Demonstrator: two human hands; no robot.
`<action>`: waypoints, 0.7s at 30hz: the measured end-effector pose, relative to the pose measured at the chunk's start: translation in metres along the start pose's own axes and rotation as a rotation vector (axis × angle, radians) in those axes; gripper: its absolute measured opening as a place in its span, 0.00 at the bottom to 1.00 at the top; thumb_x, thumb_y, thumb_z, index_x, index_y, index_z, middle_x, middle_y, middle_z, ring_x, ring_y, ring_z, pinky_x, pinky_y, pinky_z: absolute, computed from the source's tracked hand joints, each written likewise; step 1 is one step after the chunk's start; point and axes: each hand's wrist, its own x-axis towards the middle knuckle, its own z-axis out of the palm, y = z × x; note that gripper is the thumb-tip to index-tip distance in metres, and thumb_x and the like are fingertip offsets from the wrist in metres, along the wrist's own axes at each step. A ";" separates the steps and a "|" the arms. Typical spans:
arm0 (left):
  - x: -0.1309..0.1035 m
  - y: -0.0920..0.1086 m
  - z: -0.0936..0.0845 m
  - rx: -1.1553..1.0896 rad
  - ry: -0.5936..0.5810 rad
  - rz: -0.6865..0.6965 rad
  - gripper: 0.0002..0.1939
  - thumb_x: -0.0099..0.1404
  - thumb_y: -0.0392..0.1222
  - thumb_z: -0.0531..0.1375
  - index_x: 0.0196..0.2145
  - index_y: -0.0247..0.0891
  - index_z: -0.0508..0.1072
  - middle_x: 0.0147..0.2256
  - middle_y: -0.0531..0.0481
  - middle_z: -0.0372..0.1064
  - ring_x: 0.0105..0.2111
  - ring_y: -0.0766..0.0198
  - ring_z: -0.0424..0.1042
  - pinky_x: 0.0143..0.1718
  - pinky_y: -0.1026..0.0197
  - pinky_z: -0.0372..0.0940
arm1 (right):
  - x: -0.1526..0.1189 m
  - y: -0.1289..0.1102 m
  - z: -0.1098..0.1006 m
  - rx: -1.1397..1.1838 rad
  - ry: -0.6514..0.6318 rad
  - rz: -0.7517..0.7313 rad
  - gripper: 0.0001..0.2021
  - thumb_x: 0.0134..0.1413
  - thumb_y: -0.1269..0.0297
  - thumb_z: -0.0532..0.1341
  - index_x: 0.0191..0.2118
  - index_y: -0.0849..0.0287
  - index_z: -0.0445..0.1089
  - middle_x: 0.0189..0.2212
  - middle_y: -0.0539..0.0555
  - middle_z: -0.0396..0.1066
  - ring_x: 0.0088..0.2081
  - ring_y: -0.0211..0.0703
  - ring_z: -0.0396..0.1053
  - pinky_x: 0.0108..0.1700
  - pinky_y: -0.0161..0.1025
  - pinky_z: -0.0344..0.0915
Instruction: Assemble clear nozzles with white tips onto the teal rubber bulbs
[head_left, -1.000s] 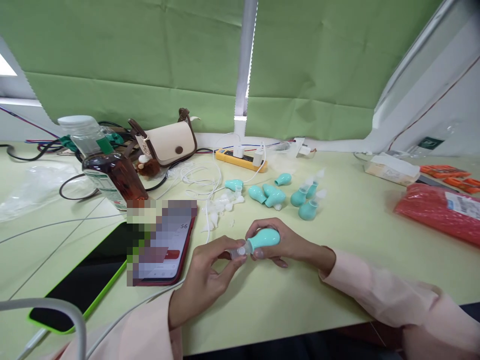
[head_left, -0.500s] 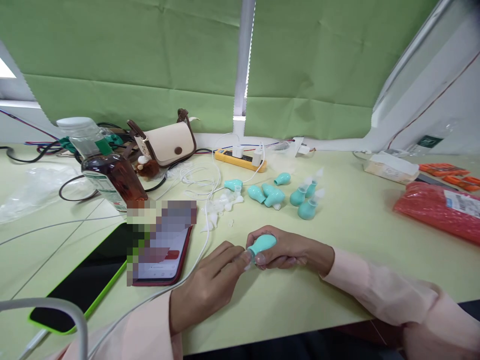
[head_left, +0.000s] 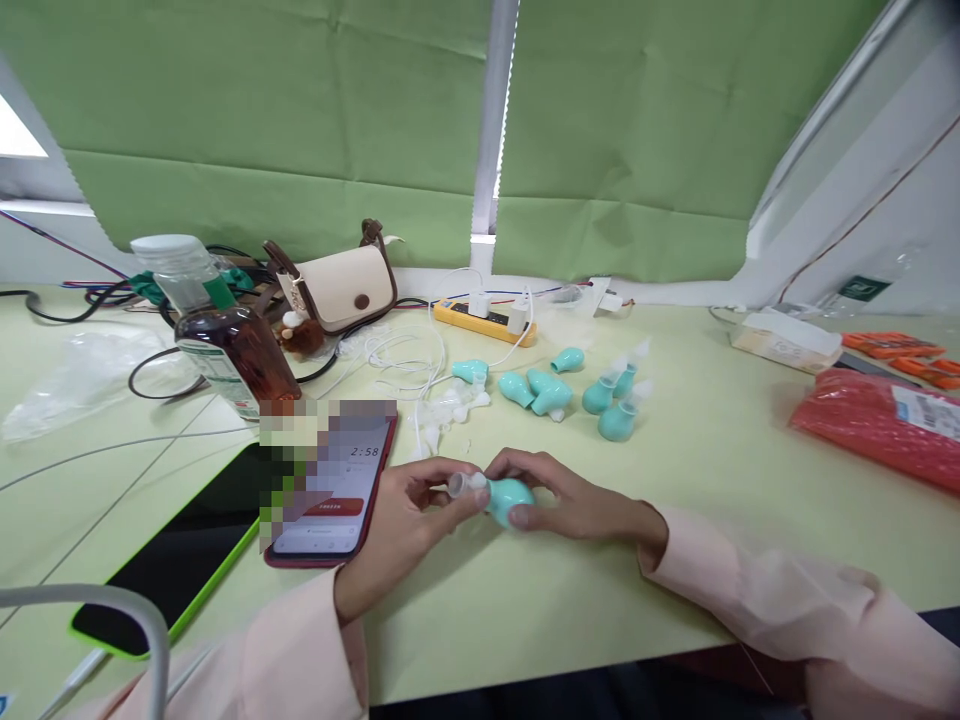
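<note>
My right hand (head_left: 581, 500) grips a teal squeeze bulb (head_left: 511, 497) from the right, thumb on the near side. A clear plastic tube piece (head_left: 458, 485) is pinched by my left hand (head_left: 405, 525) at the bulb's narrow end; how far it fits into the neck is hidden by my fingers. Beyond my hands lie several loose teal bulbs (head_left: 550, 390) and some small clear plastic parts (head_left: 448, 405). To their right, bulbs with clear tips (head_left: 617, 420) stand upright in a group.
Left of my hands lie a phone with a lit screen (head_left: 330, 540) and a dark phone in a green case (head_left: 187, 550). A brown bottle (head_left: 240, 360), a cream handbag (head_left: 341, 290) and a yellow power strip (head_left: 484, 322) stand behind. A red package (head_left: 870, 415) sits at right.
The bulb has turned so its narrow end points left, with the clear tube showing. My left hand has moved up and left; my right hand now wraps the bulb's wide end.
</note>
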 end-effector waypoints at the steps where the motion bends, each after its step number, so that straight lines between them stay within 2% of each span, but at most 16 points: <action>1: 0.001 0.001 0.000 -0.041 0.021 -0.030 0.09 0.50 0.42 0.62 0.30 0.36 0.73 0.26 0.51 0.69 0.22 0.67 0.66 0.21 0.67 0.63 | 0.000 0.002 -0.002 -0.039 0.032 -0.065 0.15 0.53 0.54 0.51 0.41 0.59 0.60 0.37 0.54 0.63 0.35 0.38 0.62 0.38 0.38 0.61; 3: 0.004 0.003 -0.001 -0.056 0.075 -0.003 0.09 0.50 0.42 0.63 0.30 0.36 0.73 0.26 0.52 0.68 0.26 0.67 0.66 0.24 0.66 0.62 | 0.003 0.010 -0.008 -0.156 0.173 -0.157 0.16 0.56 0.54 0.47 0.42 0.60 0.59 0.38 0.56 0.63 0.36 0.39 0.62 0.39 0.40 0.60; 5: 0.004 0.004 -0.002 -0.014 0.108 0.074 0.09 0.51 0.43 0.62 0.31 0.36 0.74 0.29 0.50 0.66 0.31 0.64 0.66 0.30 0.65 0.61 | 0.008 0.019 -0.017 -0.389 0.386 -0.205 0.13 0.55 0.57 0.50 0.41 0.60 0.60 0.36 0.56 0.63 0.34 0.40 0.61 0.38 0.40 0.60; 7: 0.003 0.005 0.000 0.032 0.083 0.119 0.09 0.55 0.43 0.59 0.33 0.37 0.73 0.33 0.49 0.66 0.36 0.62 0.65 0.35 0.64 0.60 | 0.018 0.030 -0.026 -0.682 0.502 -0.214 0.11 0.53 0.61 0.53 0.41 0.60 0.60 0.36 0.57 0.63 0.36 0.43 0.60 0.39 0.42 0.58; 10: 0.000 0.006 0.004 0.019 -0.034 0.082 0.11 0.62 0.45 0.51 0.35 0.37 0.68 0.31 0.49 0.68 0.33 0.64 0.65 0.34 0.64 0.59 | 0.037 0.041 -0.033 -1.090 0.425 -0.168 0.13 0.54 0.65 0.51 0.45 0.59 0.61 0.42 0.60 0.61 0.43 0.50 0.55 0.42 0.46 0.54; 13: -0.003 0.005 0.008 0.021 -0.105 0.055 0.13 0.64 0.46 0.46 0.30 0.37 0.64 0.24 0.52 0.63 0.25 0.67 0.61 0.27 0.65 0.56 | 0.053 0.046 -0.032 -1.366 0.307 -0.081 0.14 0.55 0.67 0.49 0.47 0.56 0.60 0.48 0.60 0.58 0.45 0.54 0.52 0.41 0.49 0.51; 15: -0.004 0.004 0.009 0.025 -0.099 0.012 0.15 0.65 0.47 0.44 0.29 0.37 0.62 0.21 0.54 0.60 0.21 0.68 0.58 0.23 0.66 0.54 | 0.061 0.049 -0.030 -1.443 0.247 -0.047 0.13 0.56 0.69 0.48 0.45 0.56 0.62 0.47 0.60 0.58 0.45 0.55 0.52 0.40 0.49 0.49; 18: -0.006 0.003 0.006 -0.090 -0.109 -0.074 0.14 0.65 0.47 0.40 0.32 0.39 0.60 0.17 0.56 0.58 0.16 0.69 0.54 0.18 0.67 0.49 | 0.066 0.051 -0.029 -1.454 0.211 -0.033 0.12 0.56 0.72 0.46 0.40 0.60 0.64 0.43 0.60 0.61 0.44 0.54 0.53 0.38 0.47 0.47; 21: -0.007 0.004 0.004 -0.171 -0.135 -0.055 0.05 0.61 0.43 0.47 0.32 0.39 0.56 0.18 0.57 0.60 0.18 0.69 0.58 0.19 0.67 0.52 | 0.069 0.053 -0.033 -1.432 0.188 -0.039 0.10 0.55 0.73 0.47 0.37 0.62 0.64 0.38 0.60 0.64 0.42 0.51 0.54 0.37 0.45 0.47</action>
